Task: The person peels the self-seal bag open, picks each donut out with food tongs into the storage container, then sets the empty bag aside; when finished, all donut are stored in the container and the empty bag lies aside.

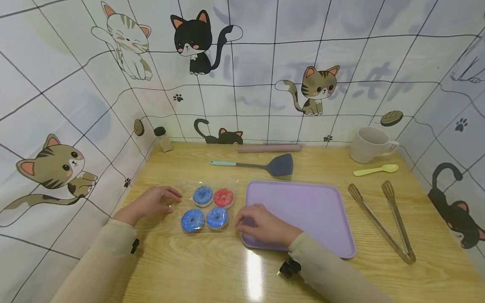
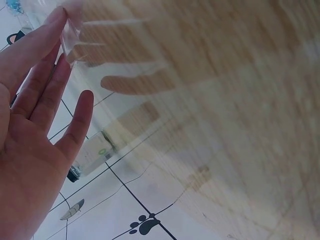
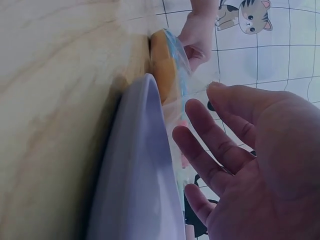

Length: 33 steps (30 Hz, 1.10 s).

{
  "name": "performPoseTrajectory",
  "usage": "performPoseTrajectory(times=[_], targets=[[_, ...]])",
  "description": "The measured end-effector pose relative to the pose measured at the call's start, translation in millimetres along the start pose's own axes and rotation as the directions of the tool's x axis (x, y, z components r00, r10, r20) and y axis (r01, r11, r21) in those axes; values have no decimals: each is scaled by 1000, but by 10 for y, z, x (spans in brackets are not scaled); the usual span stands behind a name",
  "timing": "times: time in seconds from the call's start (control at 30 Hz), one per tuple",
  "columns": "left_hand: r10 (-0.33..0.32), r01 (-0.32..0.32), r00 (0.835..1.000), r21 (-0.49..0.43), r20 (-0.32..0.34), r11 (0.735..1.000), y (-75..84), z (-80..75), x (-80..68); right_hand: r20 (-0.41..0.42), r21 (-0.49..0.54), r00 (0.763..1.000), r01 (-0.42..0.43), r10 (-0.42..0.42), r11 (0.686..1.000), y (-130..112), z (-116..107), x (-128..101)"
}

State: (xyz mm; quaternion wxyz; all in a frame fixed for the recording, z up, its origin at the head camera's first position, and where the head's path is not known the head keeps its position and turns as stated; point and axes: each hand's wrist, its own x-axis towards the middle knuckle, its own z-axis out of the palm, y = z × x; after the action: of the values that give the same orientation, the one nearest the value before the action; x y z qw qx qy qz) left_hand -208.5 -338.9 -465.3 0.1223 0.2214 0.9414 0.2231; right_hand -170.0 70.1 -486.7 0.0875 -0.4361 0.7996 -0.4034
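Observation:
Toy donuts lie in a clear plastic bag (image 1: 210, 185) on the table: three with blue icing, such as the front left blue donut (image 1: 192, 220), and one red donut (image 1: 223, 197). At the bag's left edge, my left hand (image 1: 153, 202) pinches the clear film between thumb and forefinger, its other fingers spread in the left wrist view. My right hand (image 1: 261, 223) hovers over the left side of the purple tray (image 1: 303, 210), fingers loosely bent and apart with nothing between them. Its fingertips are near the bag's right edge.
Behind the bag lie a spatula (image 1: 280, 165) and a rolling pin (image 1: 269, 148). A seasoning bottle (image 1: 163, 139) stands at the back left. To the right are a mug (image 1: 363, 145), a yellow spoon (image 1: 375, 170) and metal tongs (image 1: 386, 231). Cat-print walls enclose the table.

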Motion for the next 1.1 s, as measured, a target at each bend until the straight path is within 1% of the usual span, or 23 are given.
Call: performPoseTrajectory(times=[0.17,0.23,0.3,0.47,0.67,0.77,0.9,1.1], targets=[[-13,13,1000,5,1,1000,6,1,4,19,146,1000,3,-6,989,-16,-30,99],[-19,19,1000,5,1,1000,7,4,6,16,159,1000,4,-6,987,-31,-43,142],[-17,17,1000,10,1,1000,4,5,12,7,144,1000,-1,0,990,-35,-45,184],[-7,7,1000,29,1,1000,-12,7,25,-8,61,1000,-2,3,998,7,-8,302],[-11,11,1000,22,3,1000,-18,1,36,16,-3,1000,-14,14,1000,45,15,395],[2,-2,1000,22,0,1000,-32,3,57,31,-17,999,-23,24,1000,57,9,422],[2,-2,1000,19,-2,1000,-54,7,76,45,-23,998,-46,47,999,69,7,453],[-39,39,999,9,11,999,-39,5,60,51,-63,996,-76,79,995,46,5,475]])
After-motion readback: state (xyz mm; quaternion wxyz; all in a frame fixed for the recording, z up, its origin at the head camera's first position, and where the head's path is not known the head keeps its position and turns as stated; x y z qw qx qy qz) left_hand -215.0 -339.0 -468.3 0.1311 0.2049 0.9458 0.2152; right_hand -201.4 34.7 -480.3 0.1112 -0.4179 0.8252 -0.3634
